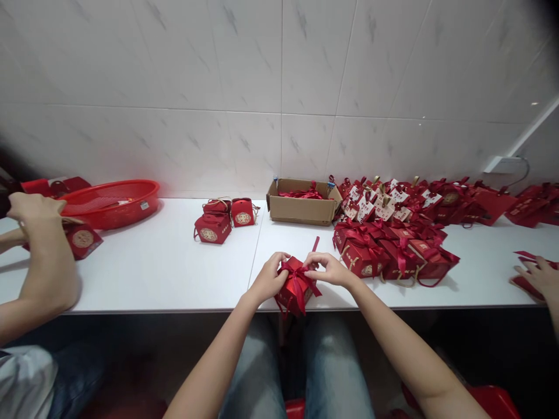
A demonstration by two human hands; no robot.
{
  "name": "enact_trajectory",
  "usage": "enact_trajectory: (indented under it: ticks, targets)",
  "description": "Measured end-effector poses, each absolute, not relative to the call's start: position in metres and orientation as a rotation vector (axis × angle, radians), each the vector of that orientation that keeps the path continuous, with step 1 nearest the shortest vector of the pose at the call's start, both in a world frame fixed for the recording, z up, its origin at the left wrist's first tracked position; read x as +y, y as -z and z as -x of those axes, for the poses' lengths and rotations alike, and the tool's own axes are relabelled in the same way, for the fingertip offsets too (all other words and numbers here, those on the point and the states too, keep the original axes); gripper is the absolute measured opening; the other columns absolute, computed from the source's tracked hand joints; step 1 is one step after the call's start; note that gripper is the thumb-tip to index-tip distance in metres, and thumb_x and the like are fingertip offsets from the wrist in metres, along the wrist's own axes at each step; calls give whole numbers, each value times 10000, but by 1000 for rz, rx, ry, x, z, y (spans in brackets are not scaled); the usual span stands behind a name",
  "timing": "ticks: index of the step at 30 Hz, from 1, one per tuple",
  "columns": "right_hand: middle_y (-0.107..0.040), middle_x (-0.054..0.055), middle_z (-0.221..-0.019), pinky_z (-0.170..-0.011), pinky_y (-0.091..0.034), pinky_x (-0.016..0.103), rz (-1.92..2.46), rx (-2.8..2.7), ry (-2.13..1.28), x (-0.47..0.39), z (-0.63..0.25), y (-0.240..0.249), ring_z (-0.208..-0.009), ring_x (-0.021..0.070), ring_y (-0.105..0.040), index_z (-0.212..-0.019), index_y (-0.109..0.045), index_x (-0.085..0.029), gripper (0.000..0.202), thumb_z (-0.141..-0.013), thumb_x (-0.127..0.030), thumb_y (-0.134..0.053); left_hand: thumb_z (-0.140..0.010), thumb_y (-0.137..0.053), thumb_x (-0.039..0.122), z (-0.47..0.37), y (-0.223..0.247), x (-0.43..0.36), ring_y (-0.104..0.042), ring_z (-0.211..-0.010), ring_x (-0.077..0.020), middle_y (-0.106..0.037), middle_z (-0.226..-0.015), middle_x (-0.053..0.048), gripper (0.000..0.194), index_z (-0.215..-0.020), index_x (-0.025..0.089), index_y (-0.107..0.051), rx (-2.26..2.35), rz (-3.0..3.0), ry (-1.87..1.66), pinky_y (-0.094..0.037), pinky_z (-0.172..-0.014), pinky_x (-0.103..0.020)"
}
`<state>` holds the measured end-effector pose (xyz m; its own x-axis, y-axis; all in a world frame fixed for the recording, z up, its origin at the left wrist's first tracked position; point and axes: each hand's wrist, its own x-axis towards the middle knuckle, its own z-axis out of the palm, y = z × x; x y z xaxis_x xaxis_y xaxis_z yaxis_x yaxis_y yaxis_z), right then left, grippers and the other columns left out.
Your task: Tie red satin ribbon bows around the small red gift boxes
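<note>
A red gift box [288,295] stands at the table's front edge, right before my lap. Across its top lies a dark red ribbon bow [297,274] with tails hanging down the front. My left hand [273,276] is closed on the left side of the bow, thumb and fingers pinching it. On the other side my right hand [325,269] pinches the bow's right loop between thumb and forefinger. A narrow red strip [315,243] sticks up behind my right hand. The fingertips partly cover the bow's loops.
Red boxes [213,227] stand at left behind my hands. An open cardboard box [301,214] holds red ribbons. Several ribboned boxes [364,259] and tagged ones crowd the right. A red plastic basket [131,212] is far left, near a co-worker's arm [48,256]; another person's hand [539,276] is far right.
</note>
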<state>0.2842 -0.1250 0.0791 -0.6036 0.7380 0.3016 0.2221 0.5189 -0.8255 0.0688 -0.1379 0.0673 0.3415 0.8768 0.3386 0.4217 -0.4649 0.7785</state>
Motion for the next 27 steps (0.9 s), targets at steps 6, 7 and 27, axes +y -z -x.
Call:
enact_trajectory:
  ticks: [6, 7, 27]
  targets:
    - [-529, 1, -693, -623, -375, 229, 880, -2163, -978, -121, -279, -76, -646, 113, -477, -714, -565, -153, 269, -804, -406, -583, -758, -368, 97, -70, -65, -126, -548, -914, -179, -590, -964, -41, 192, -852, 192, -506, 1168, -1907, -1065, -431, -844, -335]
    - [-535, 3, -695, -621, -371, 228, 906, -2188, -937, -121, -278, -76, -644, 113, -477, -718, -570, -153, 270, -813, -406, -568, -754, -367, 94, -70, -64, -124, -550, -903, -178, -591, -952, -39, 192, -849, 192, -502, 1193, -1886, -1079, -432, -833, -332]
    - [-362, -44, -542, -507, -246, 212, 1230, -2035, -806, -111, -250, -69, -533, 79, -340, -557, -365, -170, 423, -783, -492, -520, -765, -441, 183, -67, -61, -114, -549, -1065, -211, -593, -1144, -83, 152, -761, 177, -593, 1047, -1857, -996, -429, -924, -340]
